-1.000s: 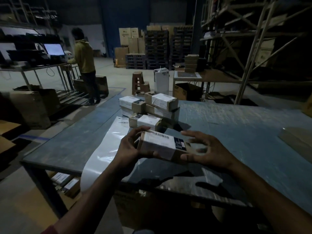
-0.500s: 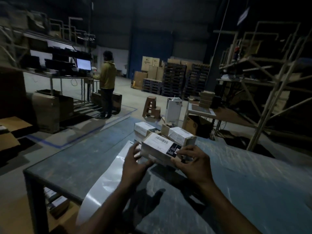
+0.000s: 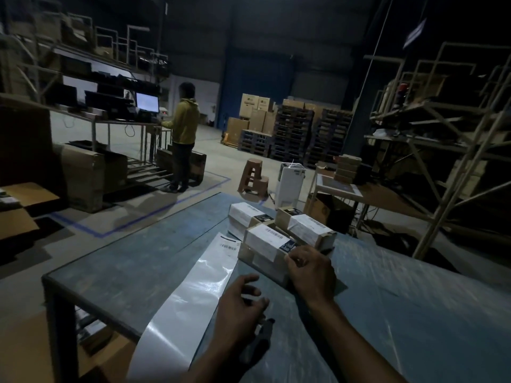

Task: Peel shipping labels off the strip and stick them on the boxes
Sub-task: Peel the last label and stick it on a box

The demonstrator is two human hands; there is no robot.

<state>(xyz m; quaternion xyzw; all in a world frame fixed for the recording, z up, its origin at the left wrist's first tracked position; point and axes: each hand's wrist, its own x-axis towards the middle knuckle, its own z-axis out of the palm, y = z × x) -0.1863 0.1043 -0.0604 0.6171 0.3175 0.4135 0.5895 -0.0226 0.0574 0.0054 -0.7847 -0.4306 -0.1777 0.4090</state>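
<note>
Now white-labelled cardboard box [image 3: 265,246]

The left hand [image 3: 240,301] is held free above the surface, fingers loosely curled, nothing gripped. The right hand [image 3: 311,269] is extended further forward, palm down, fingers bent. Both forearms are bare and are seen entering from the lower edge.

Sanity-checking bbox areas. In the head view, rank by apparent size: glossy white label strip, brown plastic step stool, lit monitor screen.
1. Glossy white label strip, largest, though nearest the camera.
2. Brown plastic step stool.
3. Lit monitor screen, smallest, but farthest away; true sizes cannot be judged.
</note>
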